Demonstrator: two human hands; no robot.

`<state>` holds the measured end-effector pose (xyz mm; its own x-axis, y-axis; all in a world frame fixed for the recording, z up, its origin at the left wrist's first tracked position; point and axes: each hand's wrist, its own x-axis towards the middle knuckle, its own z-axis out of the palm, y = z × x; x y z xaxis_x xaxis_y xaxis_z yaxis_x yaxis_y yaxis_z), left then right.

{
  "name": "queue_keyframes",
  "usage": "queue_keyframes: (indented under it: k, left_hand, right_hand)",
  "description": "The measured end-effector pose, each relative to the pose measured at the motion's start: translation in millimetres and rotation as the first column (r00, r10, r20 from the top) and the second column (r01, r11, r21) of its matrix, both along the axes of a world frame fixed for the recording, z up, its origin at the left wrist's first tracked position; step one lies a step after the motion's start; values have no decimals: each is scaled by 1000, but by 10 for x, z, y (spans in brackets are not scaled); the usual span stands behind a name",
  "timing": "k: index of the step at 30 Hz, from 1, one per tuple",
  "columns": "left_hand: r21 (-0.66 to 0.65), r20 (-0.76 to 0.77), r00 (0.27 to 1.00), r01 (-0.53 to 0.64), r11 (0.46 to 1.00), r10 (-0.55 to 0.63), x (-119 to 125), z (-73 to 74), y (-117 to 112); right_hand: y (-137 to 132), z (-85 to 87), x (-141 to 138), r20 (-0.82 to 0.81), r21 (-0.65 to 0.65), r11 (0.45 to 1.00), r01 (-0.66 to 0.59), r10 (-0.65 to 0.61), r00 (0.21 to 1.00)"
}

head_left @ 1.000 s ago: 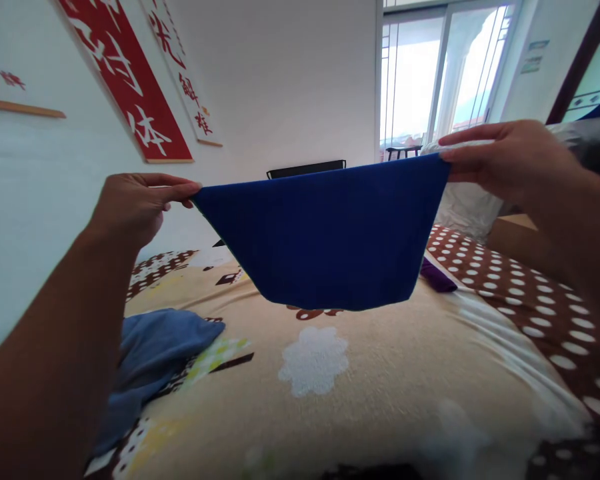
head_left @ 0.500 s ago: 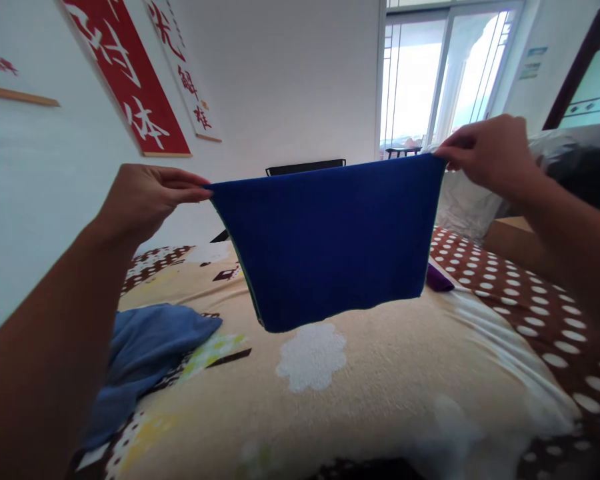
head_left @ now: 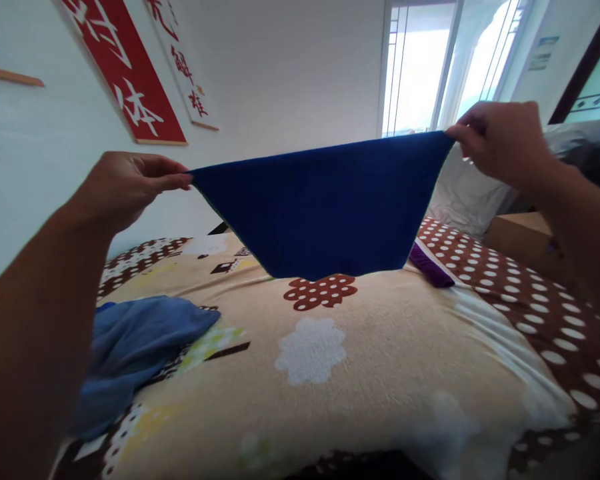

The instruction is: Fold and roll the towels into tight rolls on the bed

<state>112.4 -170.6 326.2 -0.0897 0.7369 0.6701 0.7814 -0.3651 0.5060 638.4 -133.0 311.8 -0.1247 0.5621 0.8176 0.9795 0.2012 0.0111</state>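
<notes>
Ref: broad dark-blue cloth [head_left: 315,207], above beige patterned blanket [head_left: 380,347]; crumpled grey-blue cloth [head_left: 150,333] lower left of ref, narrow purple cloth [head_left: 433,267] lower right, brown cardboard box [head_left: 513,232] farther right

The left hand [head_left: 123,189] and right hand [head_left: 511,141] I see from here are bare, as are both wrists [head_left: 86,219] and forearms [head_left: 37,320].

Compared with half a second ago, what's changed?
The left grip and right grip have spread apart slightly; the lower edge of the blue cloth has swung up, uncovering the brown dotted flower on the blanket. Both still pinch the cloth's upper corners. The grey-blue cloth lies where it was.
</notes>
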Motion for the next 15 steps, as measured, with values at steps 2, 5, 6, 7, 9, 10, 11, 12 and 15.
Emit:
queue_keyframes:
  k: [2, 5, 6, 7, 9, 10, 11, 12, 15]
  left_hand:
    - [-33, 14, 999, 52, 998, -52, -34, -2, 12]
    - [-38, -28, 998, 56, 998, -57, -92, -78, 122]
    - [-48, -51, 998, 42, 998, -44, -110, -131, 182]
    - [-75, -81, 996, 21, 997, -27, -125, -198, 252]
    - [-156, -148, 989, -28, 987, 5, -144, -362, 404]
    - [-195, -180, 983, -50, 980, 14, -147, -447, 482]
    - [-225, -207, 978, -68, 972, 21, -146, -525, 555]
    - [-236, -224, 974, -81, 968, 27, -142, -589, 622]
    - [-209, -225, 973, -90, 974, 42, -113, -648, 752]
  right_hand:
    - [50, 26, 17, 17, 15, 1000, -13, 12, 1000]
    - [252, -20, 23, 44, 18, 999, -30, 29, 999]
    - [343, -71, 15, 58, -1, 1000, -27, 27, 998]
    - [439, -141, 1, 79, -34, 999, -17, 20, 997]
    - [625, -320, -44, 141, -117, 993, 37, -20, 990]
    - [708, -415, -72, 176, -153, 986, 68, -41, 984]
    - [782, -504, -101, 204, -176, 980, 95, -58, 977]
    - [845, -578, -130, 225, -188, 976, 112, -69, 972]
    - [964, -656, -186, 204, -170, 979, 112, -76, 976]
